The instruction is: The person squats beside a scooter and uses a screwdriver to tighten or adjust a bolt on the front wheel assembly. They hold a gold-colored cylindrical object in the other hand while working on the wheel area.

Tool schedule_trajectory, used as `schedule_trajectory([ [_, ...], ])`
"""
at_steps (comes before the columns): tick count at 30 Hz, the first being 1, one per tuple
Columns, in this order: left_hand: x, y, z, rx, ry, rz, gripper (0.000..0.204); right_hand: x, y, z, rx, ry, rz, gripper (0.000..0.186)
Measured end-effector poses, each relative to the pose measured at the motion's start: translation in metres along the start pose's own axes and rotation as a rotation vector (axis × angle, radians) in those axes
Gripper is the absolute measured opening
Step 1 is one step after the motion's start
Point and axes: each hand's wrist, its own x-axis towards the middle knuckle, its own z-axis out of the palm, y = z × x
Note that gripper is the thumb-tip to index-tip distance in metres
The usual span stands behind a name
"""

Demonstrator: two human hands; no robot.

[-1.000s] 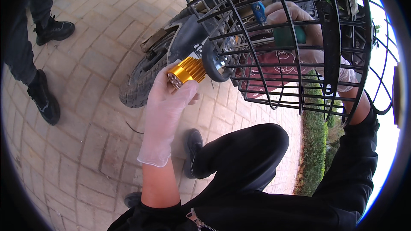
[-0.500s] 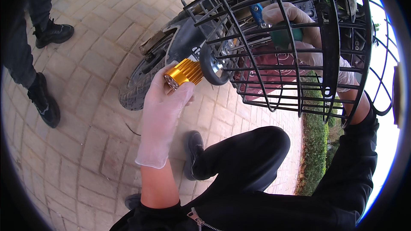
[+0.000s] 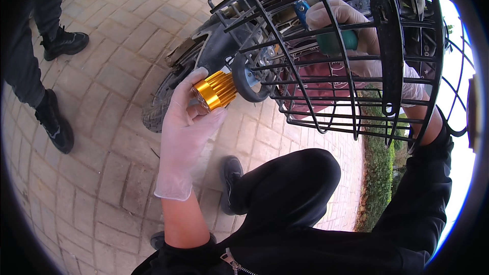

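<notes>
This is an outdoor paved area, perhaps a walkway or a yard; which of the two cannot be told. Pale rectangular paving blocks (image 3: 112, 91) cover the ground. On the right a green hedge (image 3: 377, 178) runs along the edge of the paving, and white daylight (image 3: 461, 183) fills the space past it. A vehicle's dusty tyre (image 3: 154, 114) stands on the blocks, near a black wire basket (image 3: 392, 56). At left, another person's dark shoes (image 3: 55, 127) are planted on the same ground.
</notes>
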Motion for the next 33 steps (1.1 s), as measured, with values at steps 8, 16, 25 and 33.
schedule_trajectory([
  [8, 0.001, 0.000, 0.000, 0.035, 0.021, 0.013, 0.067, -0.007, 0.000, -0.003, -0.005, 0.001, 0.009, 0.059],
  [16, 0.000, 0.002, 0.000, 0.022, 0.025, -0.010, 0.068, -0.005, 0.004, -0.004, -0.024, 0.010, 0.033, 0.059],
  [25, -0.001, -0.001, -0.003, 0.042, 0.028, 0.033, 0.068, 0.004, -0.001, 0.017, -0.033, 0.007, 0.035, 0.059],
  [33, -0.002, -0.003, 0.004, 0.010, 0.039, 0.007, 0.068, -0.003, -0.003, 0.010, -0.037, 0.033, 0.045, 0.060],
])
